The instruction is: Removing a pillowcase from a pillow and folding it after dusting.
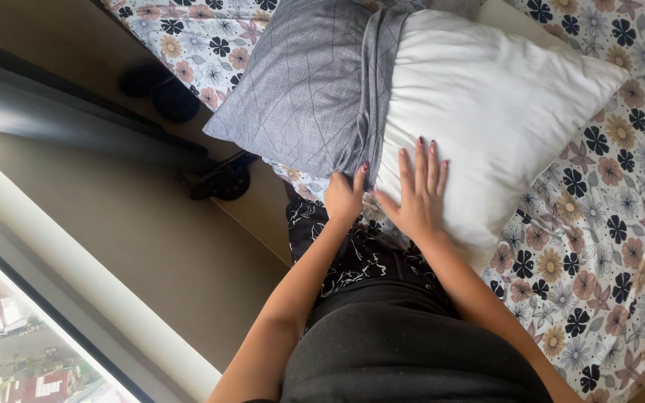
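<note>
The pillow (487, 112) is white. Its pillowcase (307, 82) is grey with thin lines. The bed sheet (606, 246) is pale with flowers all over — black, pink and tan. The fingernails (419, 140) are dark red.

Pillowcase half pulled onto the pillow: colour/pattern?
The pillowcase is grey with thin, dark leaf-vein lines, covering about half of the white pillow. The head view shows it best.

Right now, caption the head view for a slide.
Left hand grips grey pillowcase edge; right hand flat on white pillow.
</note>
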